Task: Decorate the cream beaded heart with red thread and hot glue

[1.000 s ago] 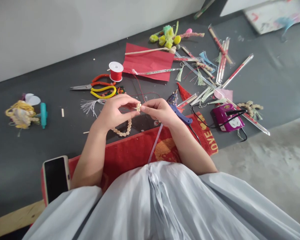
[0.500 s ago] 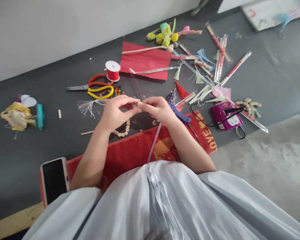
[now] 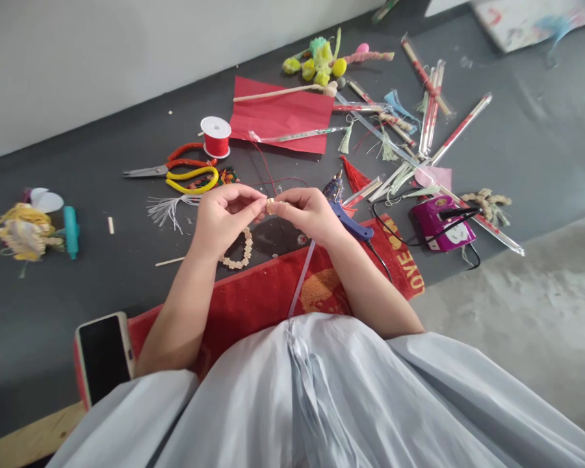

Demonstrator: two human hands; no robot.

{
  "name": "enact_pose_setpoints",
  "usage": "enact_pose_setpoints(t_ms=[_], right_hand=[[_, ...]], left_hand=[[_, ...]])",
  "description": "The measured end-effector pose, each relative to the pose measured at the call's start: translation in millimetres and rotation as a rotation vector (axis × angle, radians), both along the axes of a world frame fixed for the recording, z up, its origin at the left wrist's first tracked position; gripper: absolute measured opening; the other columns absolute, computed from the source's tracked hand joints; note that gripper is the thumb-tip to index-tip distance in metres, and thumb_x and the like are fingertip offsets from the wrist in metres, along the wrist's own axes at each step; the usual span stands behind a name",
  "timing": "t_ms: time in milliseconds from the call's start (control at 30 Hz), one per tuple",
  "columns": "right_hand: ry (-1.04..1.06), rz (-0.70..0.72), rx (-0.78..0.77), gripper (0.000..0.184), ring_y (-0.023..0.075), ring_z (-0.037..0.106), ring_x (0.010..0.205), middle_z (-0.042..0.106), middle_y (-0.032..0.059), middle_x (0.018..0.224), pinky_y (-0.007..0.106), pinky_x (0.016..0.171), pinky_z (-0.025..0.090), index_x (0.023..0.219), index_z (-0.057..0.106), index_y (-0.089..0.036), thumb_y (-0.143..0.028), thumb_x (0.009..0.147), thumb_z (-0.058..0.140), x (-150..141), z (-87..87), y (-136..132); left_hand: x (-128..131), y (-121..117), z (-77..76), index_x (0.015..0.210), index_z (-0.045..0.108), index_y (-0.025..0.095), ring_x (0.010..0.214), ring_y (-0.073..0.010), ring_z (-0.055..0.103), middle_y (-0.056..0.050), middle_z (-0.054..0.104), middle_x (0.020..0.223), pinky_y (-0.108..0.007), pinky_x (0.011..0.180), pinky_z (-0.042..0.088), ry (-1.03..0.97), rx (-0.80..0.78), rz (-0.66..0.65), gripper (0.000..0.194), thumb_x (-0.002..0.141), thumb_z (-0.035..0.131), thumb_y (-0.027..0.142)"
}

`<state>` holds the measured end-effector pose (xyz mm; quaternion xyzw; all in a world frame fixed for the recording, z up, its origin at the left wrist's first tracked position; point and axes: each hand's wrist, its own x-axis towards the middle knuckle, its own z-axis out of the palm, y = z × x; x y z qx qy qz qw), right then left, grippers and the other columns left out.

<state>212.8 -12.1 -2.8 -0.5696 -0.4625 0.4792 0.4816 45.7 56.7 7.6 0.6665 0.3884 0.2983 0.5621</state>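
Between my fingertips is a small cream-coloured piece, too small to name. My left hand pinches it from the left, thumb against forefinger. From the right, my right hand grips it between thumb and bent forefinger. A curved chain of small cream pieces lies on the table below my left hand, partly hidden by it. Red cord runs over the table just beyond my fingers. Close to my right hand lies a blue glue gun, its cable trailing onto a red towel.
Left of my hands are scissors with orange handles, yellow-handled pliers and a red thread spool. Red paper lies beyond. Wrapped sticks, tassels and a purple box are rightward. A phone sits near left.
My left thumb and fingers have come closer together around the small piece. My right hand keeps its pinch. The view has shifted slightly.
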Motion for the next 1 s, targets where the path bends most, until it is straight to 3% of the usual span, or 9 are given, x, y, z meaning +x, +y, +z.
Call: enact_pose_setpoints(t_ms=[100, 200, 300, 433, 533, 667, 867, 1000], right_hand=[[-0.016, -0.04, 0.011, 0.052, 0.0079, 0.035, 0.06, 0.046, -0.0036, 0.059, 0.026, 0.056, 0.027, 0.071, 0.071, -0.013, -0.065, 0.073, 0.074, -2.4, -2.1, 1.5], [-0.044, -0.065, -0.002, 0.051, 0.007, 0.03, 0.057, 0.04, -0.0053, 0.056, 0.027, 0.055, 0.024, 0.069, 0.068, -0.013, -0.064, 0.073, 0.074, -3.7, -2.6, 1.9], [-0.078, -0.066, -0.002, 0.05, 0.007, 0.027, 0.056, 0.037, -0.0058, 0.055, 0.027, 0.054, 0.023, 0.069, 0.068, -0.012, -0.061, 0.075, 0.073, -3.7, -2.8, 1.2], [-0.13, -0.064, 0.037, 0.039, 0.0075, 0.031, 0.058, 0.043, -0.0041, 0.058, 0.027, 0.056, 0.026, 0.073, 0.071, -0.012, -0.05, 0.08, 0.069, -3.3, -4.7, -0.4], [-0.141, -0.053, 0.038, 0.038, 0.007, 0.029, 0.057, 0.042, -0.0044, 0.058, 0.026, 0.056, 0.025, 0.073, 0.071, -0.012, -0.049, 0.081, 0.069, -3.5, -4.9, -1.4], [-0.119, -0.036, 0.019, 0.049, 0.0067, 0.028, 0.056, 0.037, -0.0055, 0.056, 0.026, 0.053, 0.022, 0.073, 0.071, -0.012, -0.061, 0.08, 0.072, -3.9, -1.1, -2.9], [-0.048, 0.049, -0.022, 0.059, 0.0065, 0.03, 0.054, 0.037, -0.0059, 0.056, 0.025, 0.05, 0.02, 0.076, 0.071, -0.013, -0.072, 0.076, 0.075, 0.9, 2.4, -5.0], [-0.034, 0.075, -0.008, 0.062, 0.006, 0.028, 0.052, 0.037, -0.0064, 0.054, 0.025, 0.049, 0.019, 0.079, 0.072, -0.012, -0.075, 0.077, 0.072, 4.0, 2.4, -4.9]], left_hand=[[-0.7, 1.5, -2.4, 0.085, 0.069, 0.02, 0.064, -0.0137, 0.07, -0.001, 0.074, 0.074, -0.026, 0.063, 0.061, -0.011, -0.057, 0.011, 0.016, 0.08, 0.075, 0.033], [-3.3, 2.8, -2.5, 0.099, 0.07, 0.02, 0.067, -0.014, 0.071, -0.003, 0.075, 0.084, -0.026, 0.065, 0.061, 0.03, -0.043, 0.004, 0.026, 0.088, 0.07, 0.044], [-5.7, 1.6, 1.7, 0.112, 0.074, 0.019, 0.081, -0.0174, 0.073, -0.007, 0.078, 0.098, -0.029, 0.074, 0.061, 0.107, 0.105, -0.053, 0.041, 0.091, 0.068, 0.054], [-5.5, -2.1, 9.1, 0.098, 0.082, 0.018, 0.084, -0.0207, 0.072, -0.008, 0.08, 0.091, -0.031, 0.075, 0.058, 0.2, 0.254, -0.062, 0.041, 0.085, 0.074, 0.057], [-4.6, -2.8, 11.7, 0.097, 0.084, 0.018, 0.065, -0.0159, 0.067, -0.005, 0.076, 0.074, -0.027, 0.061, 0.053, 0.218, 0.108, -0.065, 0.043, 0.082, 0.078, 0.057], [-4.8, 0.1, 10.5, 0.088, 0.083, 0.016, 0.055, -0.0117, 0.06, -0.002, 0.071, 0.063, -0.023, 0.052, 0.048, 0.176, -0.076, -0.095, 0.047, 0.073, 0.084, 0.06], [-5.5, 5.4, 0.3, 0.08, 0.081, 0.017, 0.055, -0.0107, 0.059, -0.002, 0.07, 0.064, -0.022, 0.051, 0.048, 0.114, -0.054, -0.097, 0.045, 0.071, 0.085, 0.061], [-6.3, 8.5, -12.4, 0.104, 0.081, 0.019, 0.056, -0.0105, 0.062, 0.0, 0.068, 0.068, -0.022, 0.051, 0.051, 0.036, -0.028, -0.15, 0.043, 0.078, 0.083, 0.052]])
